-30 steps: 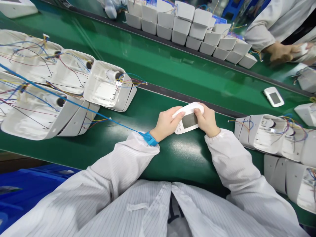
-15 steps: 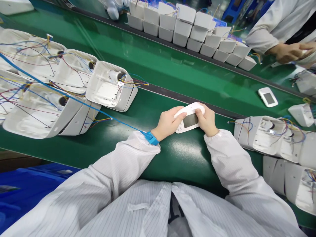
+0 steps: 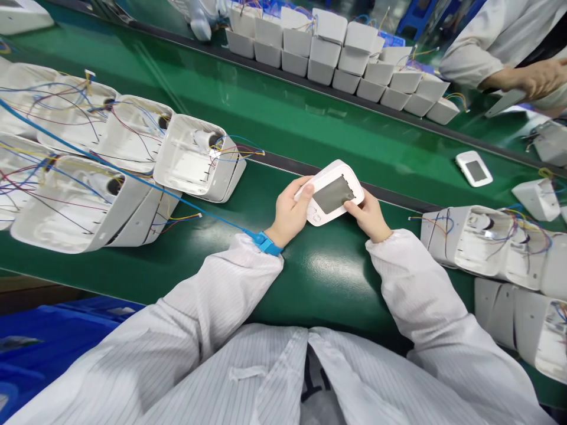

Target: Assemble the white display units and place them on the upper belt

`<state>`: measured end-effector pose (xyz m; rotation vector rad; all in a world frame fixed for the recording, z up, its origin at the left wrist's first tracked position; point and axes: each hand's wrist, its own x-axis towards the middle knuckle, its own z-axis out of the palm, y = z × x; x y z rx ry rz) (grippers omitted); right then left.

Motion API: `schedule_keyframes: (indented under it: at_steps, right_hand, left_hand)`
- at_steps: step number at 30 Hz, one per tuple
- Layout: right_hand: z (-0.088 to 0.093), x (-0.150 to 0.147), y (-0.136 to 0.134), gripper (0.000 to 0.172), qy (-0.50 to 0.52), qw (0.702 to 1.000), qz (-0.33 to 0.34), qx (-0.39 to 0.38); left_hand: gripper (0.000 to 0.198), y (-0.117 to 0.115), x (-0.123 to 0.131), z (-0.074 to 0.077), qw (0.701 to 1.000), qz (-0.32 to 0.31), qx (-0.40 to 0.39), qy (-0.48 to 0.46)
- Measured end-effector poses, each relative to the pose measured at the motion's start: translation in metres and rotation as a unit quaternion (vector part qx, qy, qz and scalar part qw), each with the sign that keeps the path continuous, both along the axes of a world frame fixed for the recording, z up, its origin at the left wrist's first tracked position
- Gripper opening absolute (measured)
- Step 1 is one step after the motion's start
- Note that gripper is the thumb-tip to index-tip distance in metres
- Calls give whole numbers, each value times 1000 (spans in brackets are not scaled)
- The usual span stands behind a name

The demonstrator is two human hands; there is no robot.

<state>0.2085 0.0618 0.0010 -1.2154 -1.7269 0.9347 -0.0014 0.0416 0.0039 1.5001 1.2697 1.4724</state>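
Device [image 3: 334,195]: white, rounded corners, large grey screen [image 3: 331,196], small buttons [image 3: 316,216] at left end, dark marks along screen's right edge. Face up, slanted, held above green bench [image 3: 323,283]. Left hand [image 3: 290,211] pinches left end; right hand [image 3: 371,218] pinches lower right side near screen's corner.

Passable bench [image 3: 250,198] beside left hand [image 3: 290,209], blue cord [image 3: 204,209] crossing

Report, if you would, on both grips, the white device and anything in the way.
Left grip and right grip on white device, opposite sides. Screen facing up. Blue wrist cord runs left, not crossing device.
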Motion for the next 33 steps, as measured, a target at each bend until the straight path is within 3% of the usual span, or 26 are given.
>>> schedule_keyframes:
  at_steps: [3, 7, 10, 13, 16, 20, 22, 25, 29, 33]
  right_hand:
    - [-2, -1, -3, 61, 41, 995, -36, 78]
    - [-3, -2, -9, 61, 58, 964, -112, 233]
    - [2, -3, -13, 66, -11, 948, -103, 299]
    - [10, -3, -16, 69, -115, 947, -42, 298]
    - [14, -3, -17, 67, -174, 939, 22, 297]
    - [10, 0, -17, 62, -203, 915, -1, 348]
    - [9, 1, -16, 56, -234, 900, -25, 366]
    - [9, -1, -16, 47, -257, 891, -10, 375]
    - [12, -5, -17, 50, -249, 895, 55, 367]
    - [14, -5, -17, 48, -234, 901, 34, 365]
  left_hand:
    - [49, 1, 2, -2, 1000, -22, 0, -18]
    - [51, 1, 5, -7, 996, -84, -12, -20]
    - [60, -1, 5, -9, 992, -105, 68, 15]
    - [78, -2, 1, -9, 986, -83, 136, 50]
    - [81, -1, -3, -7, 981, -36, 170, 81]
    - [75, 1, -5, -6, 975, 1, 185, 123]
    - [76, 1, -4, -6, 975, -25, 180, 125]
    - [78, 0, -1, -8, 978, -71, 158, 116]
    - [86, 0, 1, -10, 974, -102, 159, 125]
    - [91, 2, 1, -11, 965, -132, 183, 131]
